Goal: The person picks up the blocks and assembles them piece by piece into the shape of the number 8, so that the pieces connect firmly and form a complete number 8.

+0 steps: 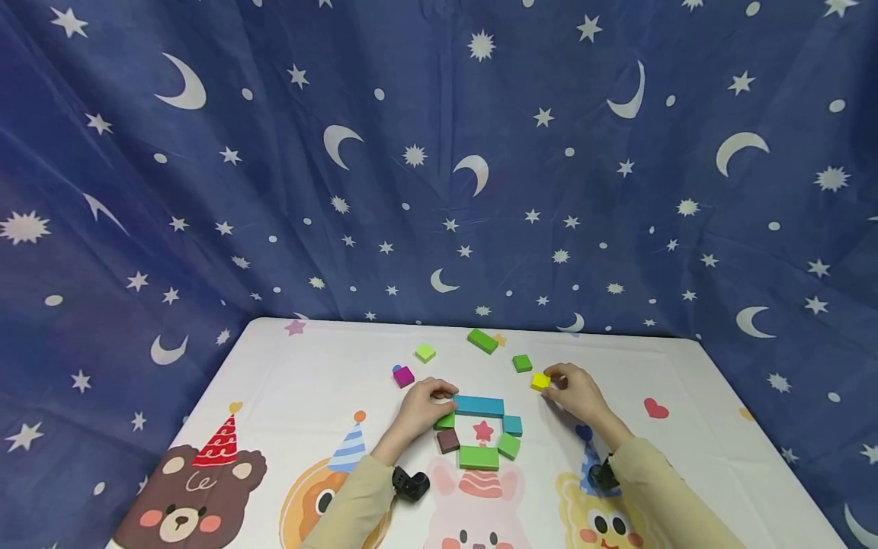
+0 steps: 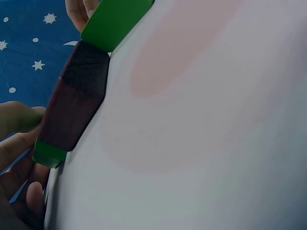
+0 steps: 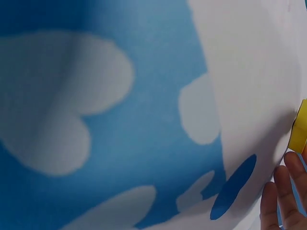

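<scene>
My left hand [image 1: 420, 408] pinches the left end of a long blue block [image 1: 479, 406], thumb on the near side and fingers on the far side. That block forms the back of a ring of blocks: a green one [image 1: 446, 422] and a dark brown one [image 1: 448, 440] at left, a long green one [image 1: 479, 457] in front, a light green one [image 1: 509, 445] and a small blue one [image 1: 512, 425] at right. In the left wrist view, the brown block [image 2: 74, 100] partly hides the left fingers. My right hand [image 1: 578, 393] holds a yellow block [image 1: 540, 381] between thumb and fingers, beyond the ring to the right.
Behind the ring lie a green block [image 1: 483, 341], a smaller green block [image 1: 522, 364], a lime block [image 1: 425, 352] and a magenta block [image 1: 403, 377] with a blue piece [image 1: 396, 369] behind it. A starry blue curtain [image 1: 425, 191] hangs along the back edge of the printed white tablecloth [image 1: 329, 366].
</scene>
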Available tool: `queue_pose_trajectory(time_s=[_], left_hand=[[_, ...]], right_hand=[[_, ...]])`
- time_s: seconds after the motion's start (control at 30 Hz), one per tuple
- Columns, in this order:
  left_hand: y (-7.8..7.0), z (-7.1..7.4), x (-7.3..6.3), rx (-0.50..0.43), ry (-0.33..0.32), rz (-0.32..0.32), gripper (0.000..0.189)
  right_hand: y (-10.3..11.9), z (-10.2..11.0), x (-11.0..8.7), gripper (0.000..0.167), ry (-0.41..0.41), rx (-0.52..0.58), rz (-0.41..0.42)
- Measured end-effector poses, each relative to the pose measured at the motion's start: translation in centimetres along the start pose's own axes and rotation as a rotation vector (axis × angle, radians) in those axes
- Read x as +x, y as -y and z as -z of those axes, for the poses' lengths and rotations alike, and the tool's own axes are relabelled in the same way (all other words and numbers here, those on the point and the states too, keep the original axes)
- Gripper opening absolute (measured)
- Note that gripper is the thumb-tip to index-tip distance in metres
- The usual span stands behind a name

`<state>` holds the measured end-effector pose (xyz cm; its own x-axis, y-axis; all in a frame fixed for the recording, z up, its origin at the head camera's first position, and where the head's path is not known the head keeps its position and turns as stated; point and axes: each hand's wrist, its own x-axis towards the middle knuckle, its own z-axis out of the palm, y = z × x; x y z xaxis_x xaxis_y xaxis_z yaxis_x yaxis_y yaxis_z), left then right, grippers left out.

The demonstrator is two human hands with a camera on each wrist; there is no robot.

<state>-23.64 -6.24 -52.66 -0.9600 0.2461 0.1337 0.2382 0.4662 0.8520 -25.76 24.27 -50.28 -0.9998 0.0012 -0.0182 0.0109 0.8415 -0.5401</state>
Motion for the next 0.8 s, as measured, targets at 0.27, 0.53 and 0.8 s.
queue_pose_trajectory(time_s=[0.27, 0.53, 0.8], left_hand=[[0.06, -0.1, -0.03, -0.016, -0.016, -0.01, 0.02], [0.08, -0.2, -0.04, -0.032, -0.019, -0.008, 0.018], [0.11, -0.28, -0.03, -0.045, -0.019, 0.008, 0.017]], right_hand=[[0.0, -0.01, 0.0, 0.036, -0.002, 0.01, 0.007], [0.14, -0.07, 0.11, 0.037, 0.004, 0.002, -0.012], [0.29, 0.0, 0.22, 0.037, 0.001, -0.003, -0.023]])
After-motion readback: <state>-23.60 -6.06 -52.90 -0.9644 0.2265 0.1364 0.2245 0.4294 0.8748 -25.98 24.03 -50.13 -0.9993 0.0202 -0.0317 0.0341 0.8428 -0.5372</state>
